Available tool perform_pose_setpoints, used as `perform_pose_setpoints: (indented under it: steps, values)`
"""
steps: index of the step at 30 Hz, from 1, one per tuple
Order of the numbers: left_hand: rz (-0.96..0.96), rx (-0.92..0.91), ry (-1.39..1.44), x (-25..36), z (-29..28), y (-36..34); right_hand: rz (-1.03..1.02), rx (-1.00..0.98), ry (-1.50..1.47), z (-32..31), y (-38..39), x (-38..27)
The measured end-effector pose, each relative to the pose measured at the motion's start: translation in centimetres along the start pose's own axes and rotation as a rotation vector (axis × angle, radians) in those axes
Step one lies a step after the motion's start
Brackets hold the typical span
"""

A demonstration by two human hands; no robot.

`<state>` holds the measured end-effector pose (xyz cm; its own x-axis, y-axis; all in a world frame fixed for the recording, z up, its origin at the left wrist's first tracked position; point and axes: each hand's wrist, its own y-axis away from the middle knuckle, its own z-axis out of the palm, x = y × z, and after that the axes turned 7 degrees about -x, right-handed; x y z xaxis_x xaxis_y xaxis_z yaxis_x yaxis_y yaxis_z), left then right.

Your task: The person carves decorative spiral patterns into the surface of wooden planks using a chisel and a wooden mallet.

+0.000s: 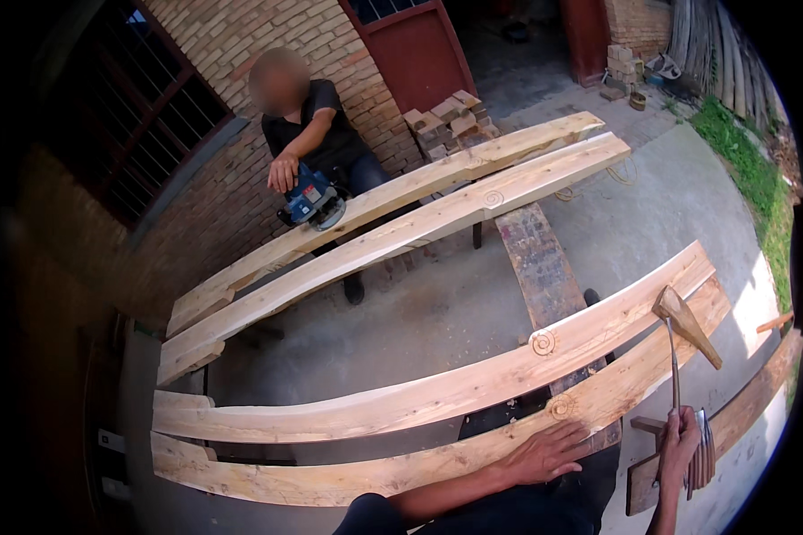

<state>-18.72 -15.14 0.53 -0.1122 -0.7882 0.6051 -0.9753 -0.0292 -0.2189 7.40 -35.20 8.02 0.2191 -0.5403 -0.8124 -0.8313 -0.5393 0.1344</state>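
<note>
My left hand (546,453) lies flat, fingers out, on the nearest carved wooden beam (330,480), just below a carved spiral (562,407). At the right, my right hand (682,437) is closed on the lower end of a long slim chisel (674,366). Its narrow grey end points away from me and overlaps a tapered wooden mallet (687,325) in view. The mallet lies over the right end of the beam. Beside my right hand, several more chisels (703,455) stand bunched together by a wooden block (642,486).
A second curved beam (401,412) lies just beyond. Farther off, a person presses a blue router (310,198) on one of two more beams (375,243). A worn plank (540,259) crosses beneath. Stacked bricks (451,120) stand by the wall; another plank (758,401) lies right.
</note>
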Motion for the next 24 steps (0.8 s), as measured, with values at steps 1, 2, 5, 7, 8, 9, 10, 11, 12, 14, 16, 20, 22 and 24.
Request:
perform_pose_setpoints:
  steps: [1, 2, 5, 7, 8, 9, 10, 11, 12, 14, 16, 20, 22, 24]
  values:
    - [-0.077, 0.027, -0.011, 0.2, 0.0, 0.3, -0.021, -0.045, -0.134, 2.7, -0.3, -1.5]
    - [-0.157, 0.052, -0.015, 0.3, -0.1, 0.7, -0.036, -0.097, -0.264, 5.0, -0.8, -2.4]
    - [-0.3, 0.158, -0.086, -1.7, -0.5, 0.1, -0.193, -0.082, -0.524, 10.2, -4.6, -0.9]
    - [-0.409, 0.202, -0.151, -2.4, -1.8, 0.5, -0.18, -0.052, -0.526, 13.3, -6.8, 0.2]
    - [-0.428, 0.257, -0.17, -2.7, -2.5, 1.5, -0.174, -0.045, -0.533, 14.9, -7.7, 0.4]
    - [-0.469, 0.276, -0.2, -2.8, -3.0, 2.5, -0.199, -0.039, -0.553, 16.1, -8.1, 0.5]
    - [-0.508, 0.29, -0.225, -2.8, -3.3, 3.6, -0.21, -0.028, -0.519, 16.4, -8.3, 0.9]
    - [-0.521, 0.297, -0.247, -2.8, -3.5, 4.6, -0.22, -0.013, -0.483, 16.6, -8.6, 1.3]
    - [-0.537, 0.301, -0.271, -2.6, -3.8, 5.7, -0.228, -0.002, -0.451, 16.9, -8.7, 1.6]
    - [-0.559, 0.281, -0.283, -2.5, -3.4, 7.8, -0.224, -0.011, -0.464, 16.9, -8.1, 1.5]
    - [-0.576, 0.243, -0.257, -1.6, -3.0, 8.7, -0.219, -0.015, -0.428, 16.6, -7.6, 1.2]
    - [-0.573, 0.28, -0.213, -1.5, -2.2, 9.2, -0.305, 0.091, -0.215, 17.5, -7.5, 1.0]
    - [-0.577, 0.266, -0.22, -1.4, -2.4, 9.0, -0.338, 0.13, -0.155, 17.6, -7.5, 1.2]
    - [-0.583, 0.258, -0.245, -1.3, -2.4, 8.9, -0.31, 0.113, -0.175, 17.3, -7.1, 1.1]
